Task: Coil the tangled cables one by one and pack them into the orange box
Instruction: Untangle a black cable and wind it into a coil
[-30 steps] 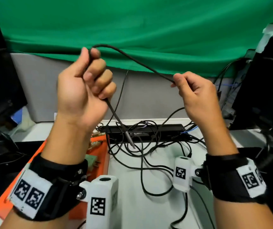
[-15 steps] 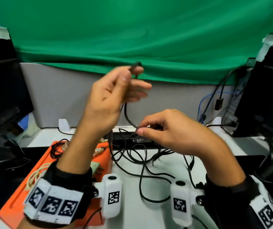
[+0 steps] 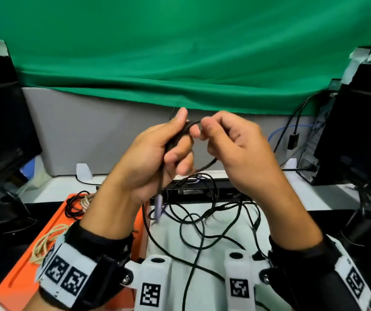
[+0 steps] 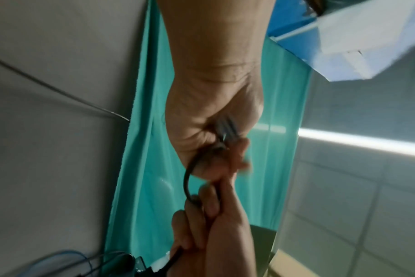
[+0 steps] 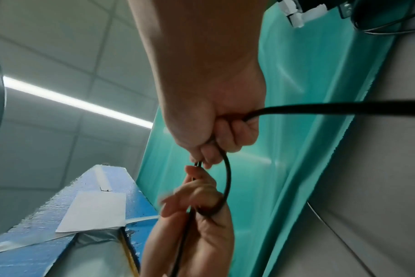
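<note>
Hands raised together above the desk: left hand [image 3: 155,158] curled round black cable [image 3: 181,133], its plug end hanging below the palm; right hand [image 3: 236,151] pinches the same cable at the fingertips, a loop between the 2. Below, tangled cables [image 3: 202,221] lie on the white desk [image 3: 171,243]. Orange box [image 3: 22,277] sits left, holding 2 coils, 1 black [image 3: 74,205] and 1 beige [image 3: 47,241].
</note>
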Demonstrator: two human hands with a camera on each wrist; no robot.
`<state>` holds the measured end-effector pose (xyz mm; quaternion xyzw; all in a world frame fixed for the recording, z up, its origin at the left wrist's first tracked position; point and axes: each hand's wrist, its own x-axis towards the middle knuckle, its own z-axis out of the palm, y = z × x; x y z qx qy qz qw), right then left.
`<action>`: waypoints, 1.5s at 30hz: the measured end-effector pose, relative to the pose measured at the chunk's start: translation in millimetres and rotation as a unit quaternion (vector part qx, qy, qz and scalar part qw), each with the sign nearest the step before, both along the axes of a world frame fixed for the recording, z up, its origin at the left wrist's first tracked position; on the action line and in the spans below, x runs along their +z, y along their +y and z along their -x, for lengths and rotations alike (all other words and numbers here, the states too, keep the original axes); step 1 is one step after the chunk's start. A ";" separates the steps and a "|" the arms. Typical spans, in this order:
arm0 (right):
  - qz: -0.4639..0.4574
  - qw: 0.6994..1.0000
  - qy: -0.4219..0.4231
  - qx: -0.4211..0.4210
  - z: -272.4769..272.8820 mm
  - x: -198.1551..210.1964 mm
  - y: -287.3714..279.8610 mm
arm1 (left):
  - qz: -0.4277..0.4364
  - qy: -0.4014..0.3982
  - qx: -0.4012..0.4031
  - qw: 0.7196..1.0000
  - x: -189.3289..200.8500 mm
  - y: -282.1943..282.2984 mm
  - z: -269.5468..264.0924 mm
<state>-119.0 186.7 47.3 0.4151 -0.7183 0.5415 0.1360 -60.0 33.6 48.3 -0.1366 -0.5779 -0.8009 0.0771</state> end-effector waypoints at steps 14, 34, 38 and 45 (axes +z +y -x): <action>0.047 0.995 -0.077 0.028 7.7 -1.3 -1.1 | -0.093 -0.029 -0.160 0.982 3.9 -16.1 -1.8; -0.245 0.967 -0.009 0.067 -1.2 5.7 14.1 | 0.523 0.063 0.151 0.837 6.0 -31.2 -20.7; -0.156 0.984 -0.037 0.079 7.6 13.7 37.6 | 0.374 0.008 -0.008 0.927 4.6 -39.7 -23.4; -0.327 0.942 -0.069 0.031 35.2 4.0 57.8 | -0.132 0.063 -0.236 0.961 3.9 -57.7 -16.4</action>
